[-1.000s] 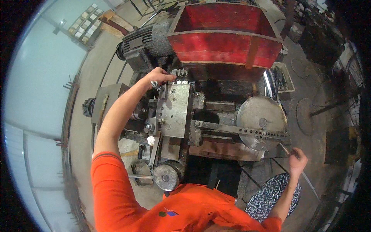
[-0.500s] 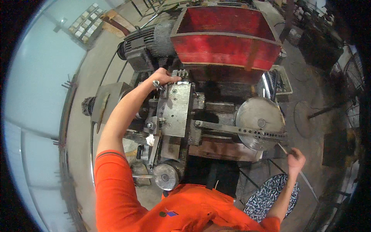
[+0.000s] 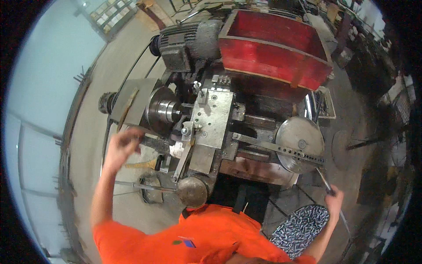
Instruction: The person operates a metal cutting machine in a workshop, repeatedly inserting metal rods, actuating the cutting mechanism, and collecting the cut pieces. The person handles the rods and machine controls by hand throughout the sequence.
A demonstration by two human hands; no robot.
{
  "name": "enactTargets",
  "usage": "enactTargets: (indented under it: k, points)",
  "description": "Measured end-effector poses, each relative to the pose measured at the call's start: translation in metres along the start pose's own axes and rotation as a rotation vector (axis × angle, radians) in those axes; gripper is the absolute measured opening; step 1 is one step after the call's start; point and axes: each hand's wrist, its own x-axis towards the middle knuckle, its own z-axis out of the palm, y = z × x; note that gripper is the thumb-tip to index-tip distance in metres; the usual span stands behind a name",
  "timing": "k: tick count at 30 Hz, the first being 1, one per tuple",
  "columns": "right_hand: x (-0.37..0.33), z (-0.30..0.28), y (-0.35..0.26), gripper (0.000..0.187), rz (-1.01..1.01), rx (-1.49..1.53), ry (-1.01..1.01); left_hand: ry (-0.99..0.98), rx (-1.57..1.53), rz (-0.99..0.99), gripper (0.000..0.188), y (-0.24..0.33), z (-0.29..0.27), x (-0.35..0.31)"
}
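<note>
My left hand [image 3: 123,149] is in the air left of the metal lathe, blurred by motion; I cannot make out anything in its fingers. Near it are the lathe's round steel chuck [image 3: 165,110] and a wooden-handled stick [image 3: 128,108] lying on the grey housing. At the right, my right hand [image 3: 335,201] is closed around a metal lever handle [image 3: 324,179], which rises to a drilled bar [image 3: 281,148] across a round steel disc [image 3: 301,145]. Between the hands sits the slide's flat steel plate [image 3: 214,121], with a bolted tool holder on its left edge.
A red open-topped box [image 3: 268,57] stands behind the lathe, beside an electric motor [image 3: 189,44]. A pan of many small metal pieces [image 3: 299,231] is at the lower right. A round handwheel [image 3: 192,192] is close to my body, and a yellow brush [image 3: 141,165] lies left of it.
My left hand has left the far end of the slide plate and come back toward me and left, exposing the chuck. My right hand stays on the lever. The view has shifted.
</note>
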Motion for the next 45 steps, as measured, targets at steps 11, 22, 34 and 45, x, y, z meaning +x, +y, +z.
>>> enactTargets:
  k: [11, 22, 34, 45]
  points:
    - [-0.046, -0.007, 0.124, 0.032, 0.108, -0.492, 0.459, 0.595, -0.942, -0.639, 0.042, -0.249, 0.017, -0.123]
    - [-0.091, 0.014, 0.087, 0.025, 0.274, -0.616, 0.326, 0.739, -1.068, -0.462, 0.018, -0.28, 0.037, 0.046]
    - [-0.144, 0.043, 0.069, 0.029, 0.338, -0.624, 0.257, 0.401, -0.374, -0.536, 0.035, -0.342, 0.019, -0.007]
    - [-0.179, 0.058, 0.043, 0.028, 0.299, -0.428, 0.201, -0.421, 1.246, -0.035, 0.03, -0.396, 0.069, 0.033]
